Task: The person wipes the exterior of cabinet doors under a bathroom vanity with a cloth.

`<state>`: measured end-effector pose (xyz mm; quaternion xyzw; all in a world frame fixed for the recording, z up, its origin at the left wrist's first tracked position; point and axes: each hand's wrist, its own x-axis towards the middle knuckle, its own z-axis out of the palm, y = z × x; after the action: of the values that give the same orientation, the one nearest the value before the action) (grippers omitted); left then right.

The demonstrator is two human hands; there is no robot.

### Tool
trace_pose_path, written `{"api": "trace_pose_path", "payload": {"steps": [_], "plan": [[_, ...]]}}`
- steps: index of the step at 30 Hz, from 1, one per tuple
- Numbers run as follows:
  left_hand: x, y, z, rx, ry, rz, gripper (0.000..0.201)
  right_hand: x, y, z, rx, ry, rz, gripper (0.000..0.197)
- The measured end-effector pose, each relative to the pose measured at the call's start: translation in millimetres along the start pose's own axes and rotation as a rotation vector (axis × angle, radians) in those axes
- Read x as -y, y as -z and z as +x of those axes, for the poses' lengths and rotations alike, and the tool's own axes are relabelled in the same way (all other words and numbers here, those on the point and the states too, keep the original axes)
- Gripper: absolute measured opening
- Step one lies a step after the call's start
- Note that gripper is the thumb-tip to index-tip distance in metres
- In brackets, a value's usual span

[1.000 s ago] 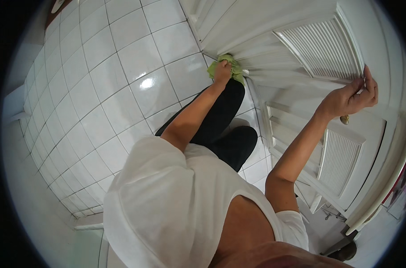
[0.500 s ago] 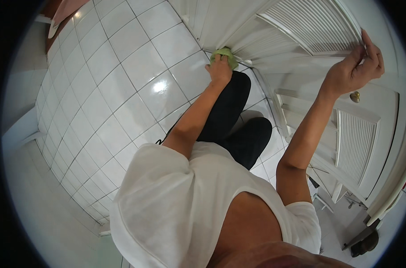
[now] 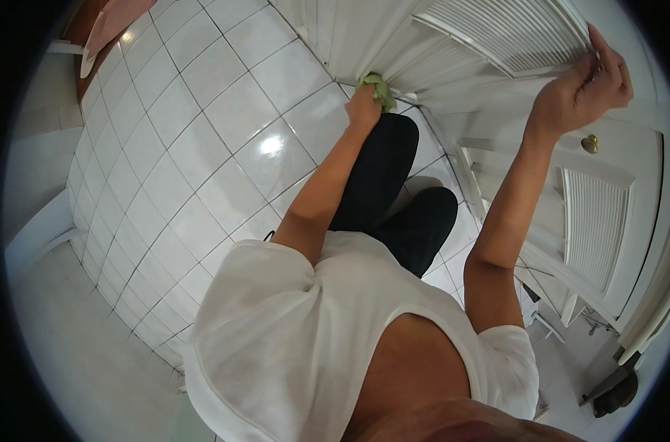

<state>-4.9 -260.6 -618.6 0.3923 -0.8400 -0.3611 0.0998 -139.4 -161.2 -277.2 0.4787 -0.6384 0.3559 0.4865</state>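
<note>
My left hand point(image 3: 363, 108) is closed on a crumpled green cloth point(image 3: 381, 93), low down where the tiled floor meets the base of the white louvred woodwork. The fingers are partly hidden by the hand's back and the cloth. Up at the right, my right hand point(image 3: 576, 92) rests against a white louvred door point(image 3: 508, 37), at the frame beside its slatted panel. Its index finger is stretched out and the others are loosely bent, with nothing seen in them. A small brass knob point(image 3: 590, 144) sits on the white woodwork just below that hand.
White floor tiles point(image 3: 195, 140) spread across the left. My bent knees point(image 3: 394, 147) in black trousers are close to the woodwork. A second slatted panel point(image 3: 596, 225) is at the right. A pink cloth point(image 3: 114, 29) hangs at the upper left; a dark object point(image 3: 615, 394) lies at the lower right.
My left hand has turned and bunched the green cloth, which now shows more to the hand's right. The right hand stays against the door. The whole view has shifted slightly.
</note>
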Motion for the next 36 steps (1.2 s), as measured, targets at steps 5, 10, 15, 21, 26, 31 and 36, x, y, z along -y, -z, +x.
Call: {"api": "trace_pose_path", "payload": {"steps": [5,10,15,21,26,31,36], "plan": [[28.4,31.3,27.5,0.464,0.232,-1.183,0.034,-9.8,5.7,-5.1,0.035,-0.03,-0.105,0.028],[9.0,84.4,4.2,0.52,0.171,-1.569,0.043,16.0,18.0,0.2,0.035,-0.182,0.145,0.024],[-16.9,128.5,-7.9,0.647,-0.061,-1.829,0.051,30.0,43.6,-22.9,0.096,-0.362,0.335,0.037],[-129.7,154.2,-59.8,0.951,-0.255,-1.348,0.045,89.3,77.5,-118.7,0.371,-0.56,0.668,0.051],[-149.0,163.3,-59.2,0.888,-0.45,-0.409,0.051,75.0,89.6,-232.6,0.216,-1.31,0.724,0.055],[-170.4,242.7,-34.1,0.207,-0.66,-0.299,0.051,52.3,62.6,-315.5,0.338,-1.563,0.602,0.045],[-238.0,313.7,-20.1,-0.758,-1.182,-0.002,0.05,58.9,-0.8,-281.7,0.277,-1.034,0.278,0.034]]}}
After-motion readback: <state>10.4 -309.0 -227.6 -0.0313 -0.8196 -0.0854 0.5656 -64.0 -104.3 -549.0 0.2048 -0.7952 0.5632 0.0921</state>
